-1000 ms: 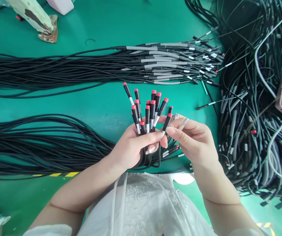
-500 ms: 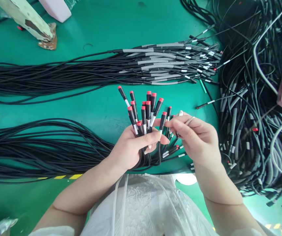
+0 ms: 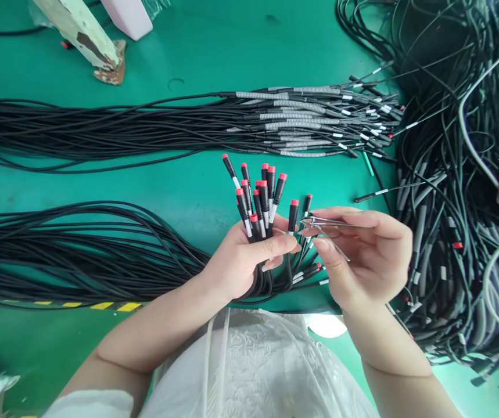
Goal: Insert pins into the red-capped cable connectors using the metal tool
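Table (image 3: 214, 43), green, bears two long cable bundles (image 3: 144, 130); a tangled cable pile (image 3: 441, 278) lies at right. Over the nearer bundle, the left hand (image 3: 243, 261) clamps a fan of red-tipped plugs (image 3: 264, 194); the right hand (image 3: 373, 255) grips a small metal tool (image 3: 313, 222) just beside them.

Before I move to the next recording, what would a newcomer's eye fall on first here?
Probably the cluster of red-capped cable ends fanning up from the left hand, near the centre. Just beside it, the right hand holds a thin metal tool. After that, perhaps the large tangle of black cables along the right side.
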The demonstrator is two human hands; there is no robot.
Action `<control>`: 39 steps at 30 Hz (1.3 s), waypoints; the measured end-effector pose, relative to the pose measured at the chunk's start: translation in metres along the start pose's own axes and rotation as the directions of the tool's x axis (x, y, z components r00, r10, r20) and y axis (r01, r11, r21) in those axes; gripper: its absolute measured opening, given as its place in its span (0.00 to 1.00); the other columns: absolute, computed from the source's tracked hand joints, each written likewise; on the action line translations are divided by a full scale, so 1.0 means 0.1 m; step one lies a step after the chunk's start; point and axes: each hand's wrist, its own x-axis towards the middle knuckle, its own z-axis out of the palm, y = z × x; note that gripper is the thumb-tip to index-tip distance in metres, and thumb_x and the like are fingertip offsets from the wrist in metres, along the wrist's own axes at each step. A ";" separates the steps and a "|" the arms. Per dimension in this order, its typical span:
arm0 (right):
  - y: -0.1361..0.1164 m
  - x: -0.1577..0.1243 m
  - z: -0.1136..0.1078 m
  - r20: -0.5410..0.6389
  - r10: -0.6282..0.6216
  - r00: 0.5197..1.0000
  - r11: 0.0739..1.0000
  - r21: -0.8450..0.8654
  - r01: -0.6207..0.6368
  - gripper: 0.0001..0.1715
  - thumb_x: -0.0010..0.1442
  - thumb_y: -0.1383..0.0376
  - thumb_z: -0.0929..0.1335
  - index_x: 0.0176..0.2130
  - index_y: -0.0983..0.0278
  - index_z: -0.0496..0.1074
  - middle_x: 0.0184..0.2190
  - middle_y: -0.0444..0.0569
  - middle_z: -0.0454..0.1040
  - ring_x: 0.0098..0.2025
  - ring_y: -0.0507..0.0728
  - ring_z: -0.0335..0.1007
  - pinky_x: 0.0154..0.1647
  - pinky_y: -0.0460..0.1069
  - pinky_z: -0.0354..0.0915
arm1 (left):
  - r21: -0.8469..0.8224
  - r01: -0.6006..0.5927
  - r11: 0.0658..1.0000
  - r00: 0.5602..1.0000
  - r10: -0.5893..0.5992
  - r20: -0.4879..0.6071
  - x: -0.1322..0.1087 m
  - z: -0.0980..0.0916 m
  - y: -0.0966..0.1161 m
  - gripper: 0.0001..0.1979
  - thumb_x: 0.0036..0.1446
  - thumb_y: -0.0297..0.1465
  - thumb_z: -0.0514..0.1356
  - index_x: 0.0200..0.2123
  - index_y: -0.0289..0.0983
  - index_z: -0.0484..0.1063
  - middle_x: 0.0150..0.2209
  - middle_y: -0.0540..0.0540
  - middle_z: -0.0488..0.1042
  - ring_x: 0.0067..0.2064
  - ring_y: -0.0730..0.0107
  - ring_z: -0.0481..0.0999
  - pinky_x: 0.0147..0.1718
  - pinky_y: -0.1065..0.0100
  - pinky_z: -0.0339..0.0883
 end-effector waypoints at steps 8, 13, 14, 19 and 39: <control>0.06 0.00 0.00 0.091 -0.080 0.993 0.997 -0.002 0.080 0.31 0.55 0.82 0.72 0.55 0.62 0.68 0.46 0.48 0.79 0.50 0.56 0.79 0.50 0.51 0.78 | -0.017 0.010 1.000 1.000 -0.010 0.025 0.01 -0.01 -0.01 0.09 0.45 0.27 0.74 0.28 0.36 0.77 0.20 0.53 0.74 0.21 0.80 0.67 0.18 0.76 0.55; 0.06 0.00 0.01 0.097 -0.104 0.990 0.994 -0.031 0.108 0.31 0.55 0.83 0.71 0.55 0.62 0.69 0.45 0.49 0.79 0.48 0.57 0.79 0.49 0.52 0.78 | -0.031 0.012 0.999 0.999 -0.011 0.032 0.00 -0.01 -0.01 0.07 0.46 0.26 0.73 0.29 0.36 0.77 0.21 0.52 0.76 0.20 0.80 0.67 0.18 0.76 0.53; 0.06 -0.01 0.01 0.093 -0.108 0.990 0.993 -0.041 0.112 0.31 0.56 0.82 0.71 0.54 0.61 0.69 0.44 0.49 0.80 0.47 0.57 0.79 0.48 0.53 0.78 | -0.030 0.012 0.999 1.000 -0.011 0.029 0.00 -0.01 0.00 0.08 0.46 0.26 0.73 0.28 0.36 0.77 0.21 0.52 0.76 0.20 0.80 0.66 0.17 0.76 0.53; 0.05 -0.05 -0.02 0.098 -0.047 0.994 0.988 -0.143 0.061 0.27 0.56 0.81 0.72 0.52 0.61 0.69 0.44 0.47 0.80 0.46 0.56 0.80 0.43 0.51 0.78 | 0.007 0.039 0.999 0.999 -0.039 0.011 0.00 0.00 0.00 0.12 0.42 0.29 0.75 0.28 0.35 0.76 0.22 0.49 0.78 0.19 0.79 0.65 0.18 0.74 0.52; -0.02 0.03 0.01 0.511 0.230 0.828 0.914 -0.405 -0.004 0.17 0.69 0.72 0.64 0.28 0.62 0.57 0.25 0.41 0.55 0.28 0.51 0.53 0.28 0.48 0.54 | -0.024 -0.113 0.993 0.992 0.112 -0.052 0.02 -0.05 -0.01 0.08 0.46 0.23 0.67 0.33 0.37 0.79 0.32 0.50 0.77 0.38 0.70 0.73 0.42 0.68 0.65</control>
